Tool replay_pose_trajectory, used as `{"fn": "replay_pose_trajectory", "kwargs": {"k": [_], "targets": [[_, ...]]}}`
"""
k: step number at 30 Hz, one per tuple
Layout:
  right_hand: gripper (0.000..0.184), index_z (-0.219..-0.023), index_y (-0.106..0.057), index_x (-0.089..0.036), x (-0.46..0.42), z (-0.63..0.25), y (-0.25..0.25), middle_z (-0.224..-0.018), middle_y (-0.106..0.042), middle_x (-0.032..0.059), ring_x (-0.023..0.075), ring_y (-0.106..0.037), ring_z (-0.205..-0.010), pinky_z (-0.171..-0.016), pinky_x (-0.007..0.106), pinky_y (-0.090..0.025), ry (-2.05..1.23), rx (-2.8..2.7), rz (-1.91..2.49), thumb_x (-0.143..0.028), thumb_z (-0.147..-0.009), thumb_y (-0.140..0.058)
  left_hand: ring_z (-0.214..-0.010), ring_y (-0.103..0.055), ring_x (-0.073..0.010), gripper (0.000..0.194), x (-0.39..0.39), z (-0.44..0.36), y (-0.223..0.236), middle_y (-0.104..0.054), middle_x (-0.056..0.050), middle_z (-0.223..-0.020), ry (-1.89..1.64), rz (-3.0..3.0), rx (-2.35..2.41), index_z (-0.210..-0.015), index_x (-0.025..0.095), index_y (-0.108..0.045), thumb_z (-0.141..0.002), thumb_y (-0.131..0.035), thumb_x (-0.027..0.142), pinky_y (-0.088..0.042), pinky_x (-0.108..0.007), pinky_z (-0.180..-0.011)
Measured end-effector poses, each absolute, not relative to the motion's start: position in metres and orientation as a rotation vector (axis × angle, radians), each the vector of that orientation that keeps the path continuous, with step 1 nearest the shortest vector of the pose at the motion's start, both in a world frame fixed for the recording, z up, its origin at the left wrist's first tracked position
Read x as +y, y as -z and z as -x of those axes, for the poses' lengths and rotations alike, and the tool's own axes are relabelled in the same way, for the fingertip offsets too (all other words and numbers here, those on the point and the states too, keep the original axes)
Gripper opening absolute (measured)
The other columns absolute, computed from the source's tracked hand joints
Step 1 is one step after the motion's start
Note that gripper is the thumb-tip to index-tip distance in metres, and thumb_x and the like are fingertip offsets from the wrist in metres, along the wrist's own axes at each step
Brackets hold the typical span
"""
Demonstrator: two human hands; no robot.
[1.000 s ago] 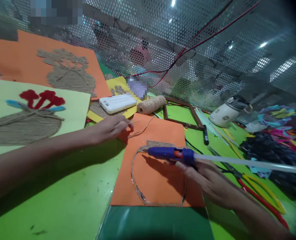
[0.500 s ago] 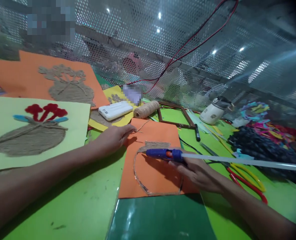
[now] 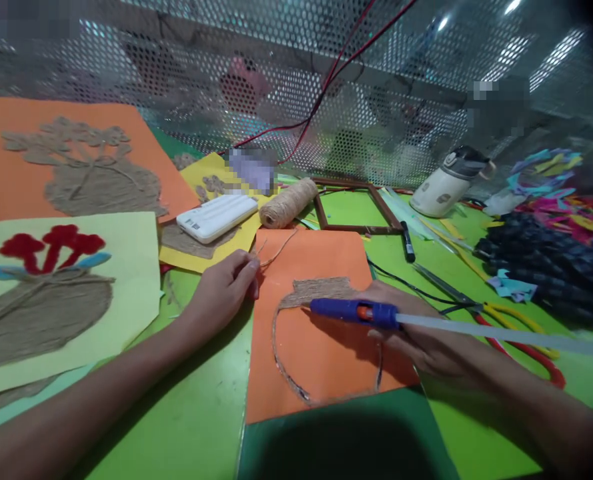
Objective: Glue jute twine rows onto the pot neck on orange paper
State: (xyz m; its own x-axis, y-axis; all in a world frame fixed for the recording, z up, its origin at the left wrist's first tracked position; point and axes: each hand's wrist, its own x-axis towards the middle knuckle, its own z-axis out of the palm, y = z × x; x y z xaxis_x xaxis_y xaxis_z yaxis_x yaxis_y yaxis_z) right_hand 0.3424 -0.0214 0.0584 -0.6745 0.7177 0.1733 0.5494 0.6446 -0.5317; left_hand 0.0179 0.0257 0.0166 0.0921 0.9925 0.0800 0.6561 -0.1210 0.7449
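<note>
My right hand point(image 3: 401, 327) is wrapped round a blue hot glue gun point(image 3: 346, 312), with a long white glue stick point(image 3: 466, 330) out of its back. The nozzle points left, at the lower edge of a band of glued twine point(image 3: 321, 288) on an orange sheet point(image 3: 321, 360). Below that band, a twine outline of a rounded pot point(image 3: 281, 353) lies on the sheet. At the sheet's left edge my left hand point(image 3: 231, 280) pinches a thin twine strand point(image 3: 279, 253). A roll of twine point(image 3: 290, 202) lies just beyond the sheet.
Finished twine pot pictures point(image 3: 51, 287) lie at left. A white power bank-like device point(image 3: 217, 217), a brown frame point(image 3: 359, 228), a black marker point(image 3: 407, 241) and a bottle point(image 3: 443, 187) are behind. Scissors point(image 3: 476, 307) and a dark fuzzy pile point(image 3: 536, 267) sit at right. A perforated metal panel point(image 3: 276, 80) stands behind.
The camera view has shifted, so most things sit further left or lower. The glue gun's nozzle has moved slightly right along the twine band. Both hands keep their holds.
</note>
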Motion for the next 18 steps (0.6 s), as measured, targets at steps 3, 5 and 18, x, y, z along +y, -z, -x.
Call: {"fn": "replay_pose_trajectory", "kwargs": {"k": [3,5,18], "targets": [[0.03,-0.128,-0.07,-0.025,-0.024,-0.339,-0.062,-0.121,-0.077,0.012,0.0285,-0.074,-0.105,-0.09,0.039,-0.062,-0.752,-2.431,1.064,-0.042,-0.11,-0.053,-0.065,-0.061,-0.0202,0.045,0.022,-0.019,-0.017,-0.066,0.0,-0.065,-0.78,-1.848,1.595,-0.064,0.025,-0.055,-0.099,-0.045,0.052,-0.049,-0.033,-0.072],[0.03,-0.13,-0.07,-0.026,-0.026,-0.335,-0.062,-0.127,-0.076,0.0123,0.0293,-0.074,-0.111,-0.093,0.039,-0.063,-0.813,-2.392,1.061,-0.041,-0.11,-0.054,-0.068,-0.062,-0.0208,0.04,0.021,-0.019,-0.016,-0.07,0.0,-0.069,-0.78,-1.846,1.581,-0.073,0.025,-0.062,-0.098,-0.047,0.053,-0.049,-0.032,-0.07],[0.03,-0.12,-0.07,-0.019,-0.029,-0.337,-0.057,-0.116,-0.075,0.0127,0.0276,-0.071,-0.102,-0.095,0.038,-0.06,-0.636,-2.533,1.037,-0.036,-0.112,-0.046,-0.089,-0.074,-0.0319,0.051,0.028,-0.016,-0.009,-0.081,-0.011,-0.099,-0.654,-2.181,1.712,-0.13,0.02,-0.064,-0.101,-0.031,0.047,-0.052,-0.041,-0.08]]}}
